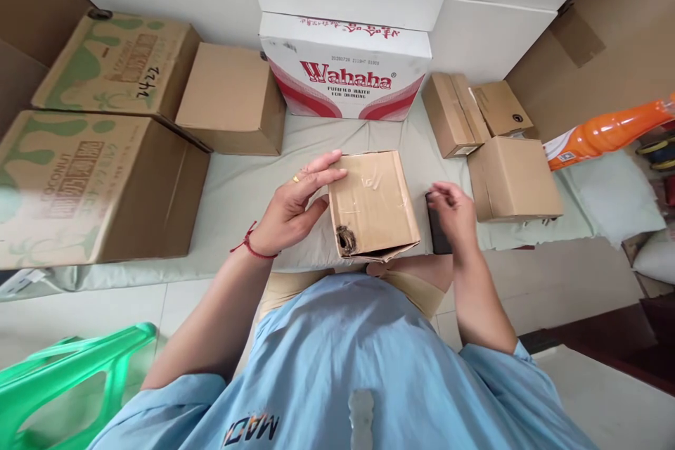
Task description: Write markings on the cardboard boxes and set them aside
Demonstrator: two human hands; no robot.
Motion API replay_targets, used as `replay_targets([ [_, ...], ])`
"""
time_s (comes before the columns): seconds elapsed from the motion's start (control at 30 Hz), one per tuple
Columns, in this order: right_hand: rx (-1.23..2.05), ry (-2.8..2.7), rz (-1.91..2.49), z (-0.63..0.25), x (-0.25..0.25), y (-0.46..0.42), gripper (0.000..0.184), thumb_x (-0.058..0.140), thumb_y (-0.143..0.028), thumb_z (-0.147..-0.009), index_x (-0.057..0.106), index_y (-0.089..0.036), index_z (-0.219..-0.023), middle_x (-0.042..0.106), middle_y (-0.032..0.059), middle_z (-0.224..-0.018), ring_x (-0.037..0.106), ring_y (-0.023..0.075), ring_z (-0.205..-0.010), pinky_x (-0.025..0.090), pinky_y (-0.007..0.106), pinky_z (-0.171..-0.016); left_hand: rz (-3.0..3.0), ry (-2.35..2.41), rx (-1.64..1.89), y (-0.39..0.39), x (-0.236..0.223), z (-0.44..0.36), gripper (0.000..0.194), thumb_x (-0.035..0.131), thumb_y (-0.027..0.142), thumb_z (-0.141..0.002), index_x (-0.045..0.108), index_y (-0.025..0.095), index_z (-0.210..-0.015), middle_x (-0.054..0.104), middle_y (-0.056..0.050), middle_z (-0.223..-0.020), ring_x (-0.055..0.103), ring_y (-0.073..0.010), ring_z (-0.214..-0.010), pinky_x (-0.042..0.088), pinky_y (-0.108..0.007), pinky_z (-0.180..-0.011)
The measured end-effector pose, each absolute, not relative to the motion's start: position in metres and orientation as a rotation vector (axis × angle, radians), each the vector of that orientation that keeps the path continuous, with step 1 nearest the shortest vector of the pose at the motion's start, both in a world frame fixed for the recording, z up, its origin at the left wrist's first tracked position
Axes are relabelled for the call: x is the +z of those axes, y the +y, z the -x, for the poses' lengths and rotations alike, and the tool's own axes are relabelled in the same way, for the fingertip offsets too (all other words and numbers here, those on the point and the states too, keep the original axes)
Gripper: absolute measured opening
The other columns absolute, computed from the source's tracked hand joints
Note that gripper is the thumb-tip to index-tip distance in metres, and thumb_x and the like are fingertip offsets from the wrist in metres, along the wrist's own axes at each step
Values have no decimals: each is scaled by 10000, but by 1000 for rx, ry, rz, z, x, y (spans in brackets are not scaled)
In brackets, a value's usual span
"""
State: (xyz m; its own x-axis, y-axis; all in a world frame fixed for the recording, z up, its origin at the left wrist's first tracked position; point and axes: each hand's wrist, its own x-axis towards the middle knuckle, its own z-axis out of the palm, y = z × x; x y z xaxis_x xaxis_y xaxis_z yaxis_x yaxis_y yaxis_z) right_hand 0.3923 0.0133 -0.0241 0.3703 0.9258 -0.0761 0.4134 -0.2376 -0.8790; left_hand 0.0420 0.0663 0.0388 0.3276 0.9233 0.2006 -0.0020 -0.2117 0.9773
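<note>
A small brown cardboard box (372, 197) sits in front of me, with clear tape on its top. Dark, ragged damage marks its near left corner, and a gap shows along the near edge. My left hand (298, 204) holds the box at its left side, fingertips on the upper left edge and thumb against the side. To the right of the box, my right hand (454, 209) is slightly blurred, its fingers bent together; whether something small is between them is hidden. Beneath and beside that hand lies a flat black object (439, 228), partly covered by it.
A white and red water carton (348, 77) stands behind. Large printed cartons (163, 190) and a plain box (226, 95) are on the left. Several smaller boxes (517, 179) and an orange bottle (606, 135) are on the right. A green stool (105, 358) stands lower left.
</note>
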Motion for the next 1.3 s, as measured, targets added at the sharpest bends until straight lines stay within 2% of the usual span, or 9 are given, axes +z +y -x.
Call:
replay_targets([
  [0.13, 430, -1311, 2337, -462, -18, 34, 392, 539, -285, -975, 752, -140, -1270, 824, 166, -1174, 779, 288, -1054, 617, 456, -974, -1398, 857, 1093, 61, 31, -46, 671, 967, 246, -728, 773, 302, -1368, 484, -118, -1732, 338, -420, -1682, 383, -572, -1338],
  [0.3, 396, -1513, 2611, -487, -23, 59, 289, 614, -220, -952, 822, -141, -1136, 848, 180, -1118, 786, 317, -1091, 565, 414, -993, -1433, 748, 1077, 34, -3, -31, 1118, 987, 365, -790, 369, 470, -1716, 310, -103, -1840, 336, -420, -1687, 406, -621, -1315],
  [0.4, 426, -1641, 2698, -485, -27, 72, 248, 639, -249, -965, 842, -159, -1076, 852, 167, -1107, 782, 302, -1091, 547, 368, -961, -1650, 673, 1087, 15, -27, -24, 1315, 1015, 465, -772, 155, 524, -1766, 225, -125, -1867, 336, -436, -1686, 355, -681, -1331],
  [0.5, 480, -1749, 2770, -485, -27, 86, 227, 668, -292, -969, 857, -167, -997, 849, 139, -964, 788, 279, -999, 539, 330, -895, -1835, 690, 1104, 7, -44, -28, 1492, 1041, 575, -687, 36, 479, -1784, 120, -175, -1882, 257, -461, -1711, 269, -729, -1352],
  [0.6, 512, -1818, 2828, -486, -25, 94, 224, 690, -311, -969, 866, -174, -978, 837, 120, -891, 788, 262, -936, 532, 312, -847, -1930, 692, 1122, 13, -48, -39, 1547, 1019, 617, -700, -70, 437, -1785, 24, -195, -1887, 141, -454, -1741, 186, -743, -1370],
  [0.73, 521, -1845, 2891, -490, -24, 92, 219, 713, -328, -961, 868, -172, -961, 852, 141, -986, 793, 265, -973, 523, 305, -816, -2000, 616, 1112, 32, -42, -50, 1643, 1019, 649, -681, -189, 398, -1766, -62, -203, -1883, 4, -458, -1748, 128, -747, -1376],
  [0.87, 559, -1817, 2935, -491, -27, 84, 213, 717, -309, -944, 868, -159, -952, 854, 159, -991, 804, 280, -973, 530, 312, -803, -2052, 616, 1049, 46, -41, -51, 1678, 1032, 647, -659, -195, 368, -1768, 41, -230, -1872, 100, -485, -1738, 192, -744, -1368],
  [1.13, 413, -1706, 2914, -481, -26, 72, 304, 684, -301, -914, 857, -87, -1044, 832, 265, -1105, 801, 368, -1124, 565, 365, -915, -2207, 742, 1130, 58, -43, -56, 1524, 944, 764, -677, 24, 313, -1805, 299, -241, -1773, 324, -514, -1652, 353, -710, -1321],
  [1.3, 253, -1536, 2773, -477, -10, 50, 390, 622, -276, -932, 769, -98, -1247, 842, 209, -1060, 795, 337, -1046, 567, 380, -874, -2379, 832, 1275, 70, -28, -64, 1506, 880, 896, -634, 89, 338, -1787, 292, -237, -1745, 383, -527, -1600, 386, -735, -1268],
])
